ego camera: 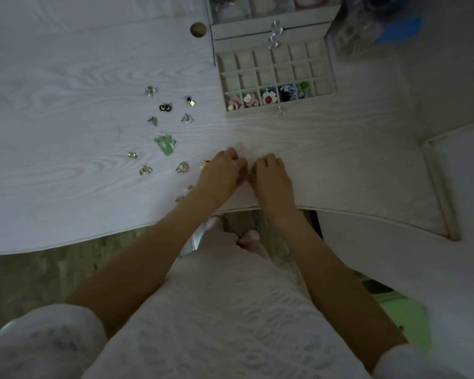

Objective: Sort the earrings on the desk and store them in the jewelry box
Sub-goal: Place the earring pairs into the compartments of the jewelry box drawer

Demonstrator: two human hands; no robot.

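Note:
A cream jewelry box (271, 31) stands at the back of the white desk, its gridded drawer (231, 110) pulled out. The drawer's front row holds pink (234, 102), flower (268, 97), blue (287, 92) and green (303, 85) earrings. Several loose earrings lie on the desk to the left, among them a black pair (165, 107), a green pair (164, 143) and gold ones (145, 170). My left hand (220, 170) and my right hand (271, 177) sit close together near the front edge, fingers curled toward each other around something small and pale that I cannot make out.
A round knob-like object (198, 29) lies left of the box. Clear plastic items and a blue thing (397, 31) sit right of it. The desk's front edge (93, 242) runs below my forearms. A white surface (449, 187) adjoins on the right.

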